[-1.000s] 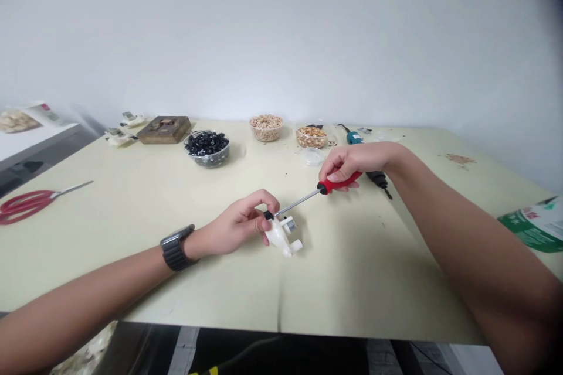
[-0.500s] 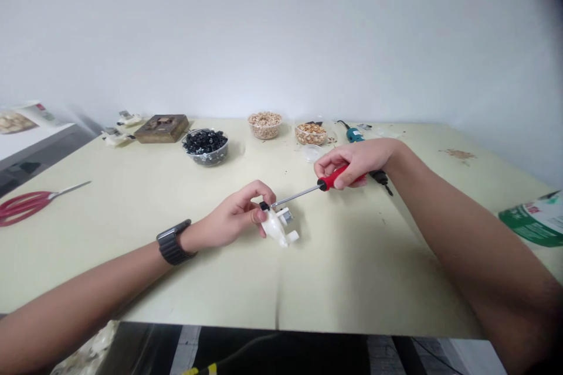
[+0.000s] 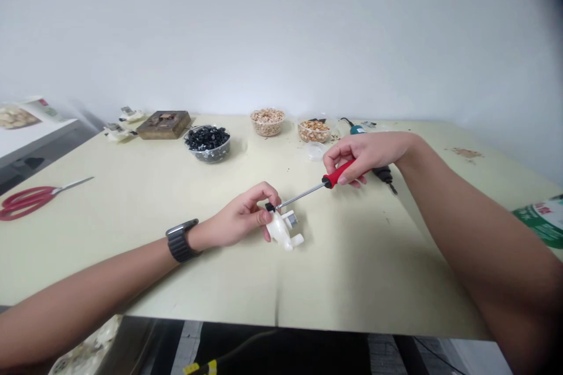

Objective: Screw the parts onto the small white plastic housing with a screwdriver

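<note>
My left hand grips a small white plastic part with short pegs and a grey piece on its side. A black piece sits at the part's upper end, by my fingertips. Closed around the red handle of a screwdriver, my right hand holds it at a slant. The shaft runs down to the left, and its tip meets the part beside the black piece. Whether a screw is under the tip is too small to tell.
Red-handled scissors lie at left. Behind are a metal block, a bowl of black pieces and two bowls of tan pieces. A power driver lies partly behind my right hand. Similar white parts rest at back left.
Both hands, the white part and the screwdriver sit slightly further right in view, as the view itself has shifted a little. The screwdriver tip stays at the black piece.
</note>
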Demonstrator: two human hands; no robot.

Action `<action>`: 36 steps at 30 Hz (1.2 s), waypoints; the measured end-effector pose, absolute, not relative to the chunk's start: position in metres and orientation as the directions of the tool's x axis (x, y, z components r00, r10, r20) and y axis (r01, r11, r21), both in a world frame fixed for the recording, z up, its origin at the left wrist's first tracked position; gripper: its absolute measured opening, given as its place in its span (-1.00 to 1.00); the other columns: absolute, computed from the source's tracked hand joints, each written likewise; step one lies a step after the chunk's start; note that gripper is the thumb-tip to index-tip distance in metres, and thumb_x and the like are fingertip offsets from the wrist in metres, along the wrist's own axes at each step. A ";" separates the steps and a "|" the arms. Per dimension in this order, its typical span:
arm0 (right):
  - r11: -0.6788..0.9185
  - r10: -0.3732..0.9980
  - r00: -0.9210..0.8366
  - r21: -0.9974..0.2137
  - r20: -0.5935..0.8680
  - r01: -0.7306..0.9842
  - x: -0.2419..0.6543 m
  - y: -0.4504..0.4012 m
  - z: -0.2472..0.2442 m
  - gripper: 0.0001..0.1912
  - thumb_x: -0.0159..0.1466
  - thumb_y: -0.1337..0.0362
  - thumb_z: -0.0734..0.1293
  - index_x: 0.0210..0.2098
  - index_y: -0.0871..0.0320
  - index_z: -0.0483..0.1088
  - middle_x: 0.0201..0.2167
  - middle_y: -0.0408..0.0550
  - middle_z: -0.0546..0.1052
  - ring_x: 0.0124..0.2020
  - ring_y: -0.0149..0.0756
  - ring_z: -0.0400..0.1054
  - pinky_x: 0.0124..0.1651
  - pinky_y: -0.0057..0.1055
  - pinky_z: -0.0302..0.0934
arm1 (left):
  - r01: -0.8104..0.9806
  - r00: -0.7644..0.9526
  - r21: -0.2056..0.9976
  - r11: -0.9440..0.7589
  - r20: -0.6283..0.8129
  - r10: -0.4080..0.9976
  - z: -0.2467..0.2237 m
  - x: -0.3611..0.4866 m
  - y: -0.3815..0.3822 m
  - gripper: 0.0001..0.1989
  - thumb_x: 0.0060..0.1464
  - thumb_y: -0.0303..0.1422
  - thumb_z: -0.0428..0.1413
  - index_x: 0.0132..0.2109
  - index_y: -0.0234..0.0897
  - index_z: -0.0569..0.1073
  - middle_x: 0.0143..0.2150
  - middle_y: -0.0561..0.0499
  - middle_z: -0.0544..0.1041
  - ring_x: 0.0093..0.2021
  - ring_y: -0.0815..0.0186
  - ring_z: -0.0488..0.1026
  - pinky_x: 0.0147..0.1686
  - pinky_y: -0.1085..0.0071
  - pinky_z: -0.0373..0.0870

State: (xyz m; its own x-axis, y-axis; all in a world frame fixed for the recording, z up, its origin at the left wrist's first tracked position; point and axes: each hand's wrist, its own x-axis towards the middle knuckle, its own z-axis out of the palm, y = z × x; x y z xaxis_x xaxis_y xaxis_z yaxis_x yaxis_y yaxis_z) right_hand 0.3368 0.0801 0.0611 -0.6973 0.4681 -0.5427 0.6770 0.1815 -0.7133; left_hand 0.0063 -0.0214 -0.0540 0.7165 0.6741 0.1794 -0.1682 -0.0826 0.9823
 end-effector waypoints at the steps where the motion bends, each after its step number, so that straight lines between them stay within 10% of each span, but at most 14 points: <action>1: 0.177 0.457 -0.704 -0.720 -0.543 0.670 0.337 0.081 0.060 -0.51 0.20 -0.10 0.59 -0.20 0.17 0.48 -0.39 -0.11 0.56 -0.42 -0.37 0.47 -0.37 -0.49 0.35 | -0.174 0.717 0.982 -0.080 0.182 0.673 -0.054 0.007 -0.021 -0.73 0.37 -0.20 0.20 -0.02 -0.27 0.35 -0.06 0.01 0.39 -0.31 0.43 0.55 -0.31 0.48 0.63; 14: 0.125 0.310 -0.770 -0.779 -0.558 0.615 0.337 0.089 0.046 -0.47 0.34 -0.16 0.48 -0.15 0.25 0.51 -0.41 -0.11 0.52 -0.56 -0.52 0.31 -0.48 -0.56 0.22 | -0.207 0.716 0.972 -0.108 0.226 0.661 -0.052 0.006 -0.021 -0.79 0.38 -0.26 0.17 0.00 -0.26 0.35 -0.03 -0.01 0.39 -0.29 0.43 0.57 -0.30 0.49 0.65; 19: 0.054 0.339 -0.750 -0.784 -0.568 0.618 0.337 0.087 0.043 -0.40 0.11 -0.04 0.67 -0.13 0.17 0.37 -0.32 -0.19 0.53 -0.63 -0.57 0.29 -0.65 -0.62 0.05 | -0.243 0.713 0.963 -0.115 0.257 0.652 -0.050 0.006 -0.018 -0.81 0.39 -0.29 0.16 0.00 -0.25 0.32 -0.02 0.00 0.39 -0.30 0.42 0.58 -0.31 0.49 0.66; 36: 0.026 0.205 -0.796 -0.810 -0.570 0.586 0.334 0.093 0.036 -0.48 0.27 -0.11 0.55 -0.14 0.24 0.49 -0.39 -0.10 0.57 -0.53 -0.45 0.42 -0.49 -0.55 0.31 | -0.181 0.740 0.981 -0.069 0.182 0.647 -0.050 0.007 -0.026 -0.76 0.36 -0.23 0.19 0.00 -0.27 0.35 -0.01 -0.06 0.39 -0.25 0.40 0.53 -0.28 0.45 0.66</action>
